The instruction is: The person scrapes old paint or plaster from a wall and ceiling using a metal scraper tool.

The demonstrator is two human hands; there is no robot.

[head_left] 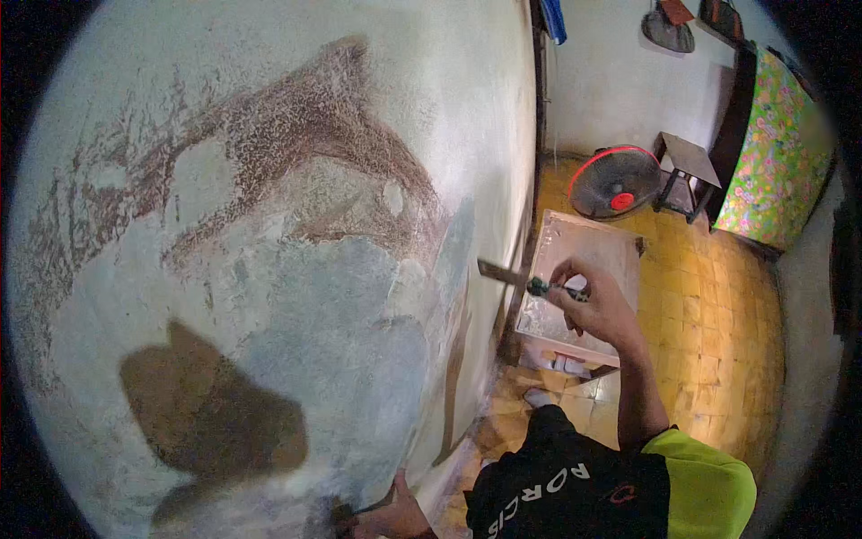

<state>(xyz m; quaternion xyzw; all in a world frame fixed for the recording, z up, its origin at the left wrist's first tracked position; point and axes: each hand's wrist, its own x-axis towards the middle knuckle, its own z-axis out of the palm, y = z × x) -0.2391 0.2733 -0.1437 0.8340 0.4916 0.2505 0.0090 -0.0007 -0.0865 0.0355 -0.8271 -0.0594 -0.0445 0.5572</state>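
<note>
My right hand (588,301) is raised beside the wall, its fingers closed round the dark green handle of a putty knife (503,272). The flat metal blade points left toward the wall surface and looks apart from it. Low in the picture my left hand (391,519) is close against the wall, thumb up, closed at a dark thing (343,516) that is too dim to name. Between and above the hands spreads a patched wall (332,314), with smooth grey filler below and rough brown, flaking areas above.
A low wooden table (584,238) with a pale, smeared top stands beside the wall. Beyond it are a red-rimmed fan (615,184), a small wooden stool (687,160) and a flowered cloth (774,153). Yellow tiles (691,314) cover the floor. Bags (669,31) hang at the back.
</note>
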